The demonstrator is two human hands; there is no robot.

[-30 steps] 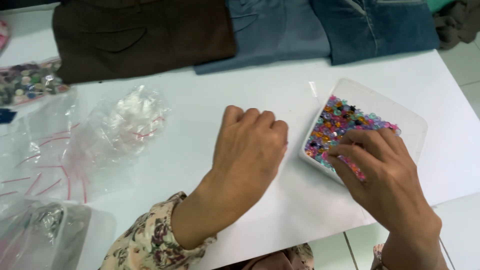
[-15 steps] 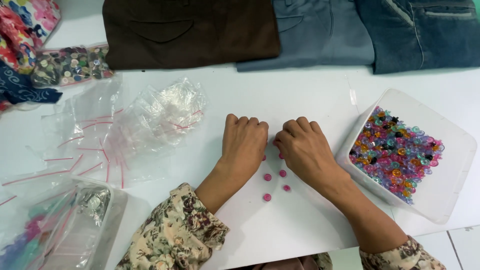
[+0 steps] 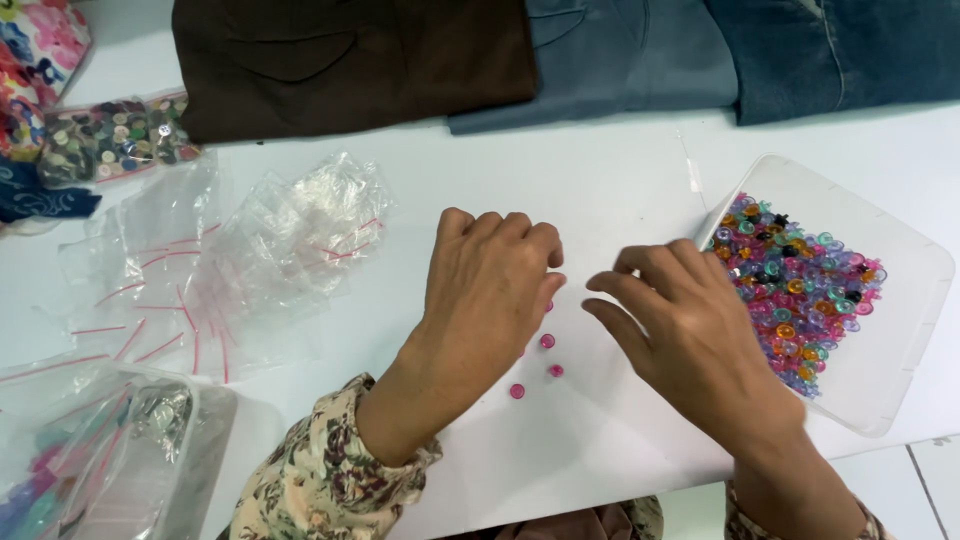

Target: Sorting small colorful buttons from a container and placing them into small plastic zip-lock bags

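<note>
White laminate forms the surface, which fills nearly the whole view; a strip of pale tiled floor is seen past its near right corner. Along the far edge three folded garments are laid side by side: a dark brown one, a light blue denim one and a darker blue denim one. At the left a heap of clear zip bags with red seal lines is spread out, with a filled bag of mixed buttons beyond it and flowered cloth at the far left corner. A clear plastic container is seen at the near left. At the right a shallow white tray is set at an angle, and a heap of small multicoloured beads is held in it. The left hand, its sleeve flowered, is laid palm down at the middle of the surface with the fingers curled under at the tips; whether anything is pinched beneath it cannot be told. The right hand is held just beside the tray's near left rim, palm down, fingers loosely spread and bent, with nothing seen between them. A few loose pink beads are scattered on the surface between the two hands, partly hidden by the left one.
</note>
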